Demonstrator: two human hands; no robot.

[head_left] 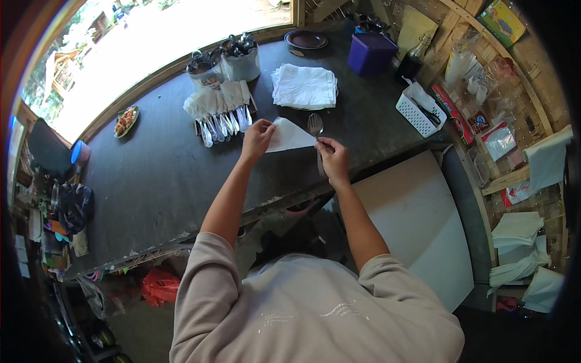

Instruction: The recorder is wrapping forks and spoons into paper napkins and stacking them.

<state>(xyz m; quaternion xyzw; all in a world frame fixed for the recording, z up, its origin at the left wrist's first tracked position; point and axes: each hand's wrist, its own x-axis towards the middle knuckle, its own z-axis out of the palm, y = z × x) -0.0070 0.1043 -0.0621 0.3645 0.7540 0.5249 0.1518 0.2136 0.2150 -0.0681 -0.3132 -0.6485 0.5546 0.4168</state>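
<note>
My left hand [258,139] pinches the left edge of a white paper napkin [290,136], folded into a triangle over the dark counter. At the napkin's right corner, my right hand [335,159] holds a spoon and fork [315,125] together, with their heads pointing away from me. Just left of my left hand lie several cutlery sets [222,125] wrapped in white napkins, side by side, the metal ends towards me. Behind the triangle sits a stack of white napkins [304,86].
Two tubs of cutlery [241,63] stand by the window ledge, near a brown plate [306,40] and a purple container [372,52]. A white perforated basket [420,111] is at the right, a dish of food [126,121] at the left. A white panel [413,227] adjoins the counter.
</note>
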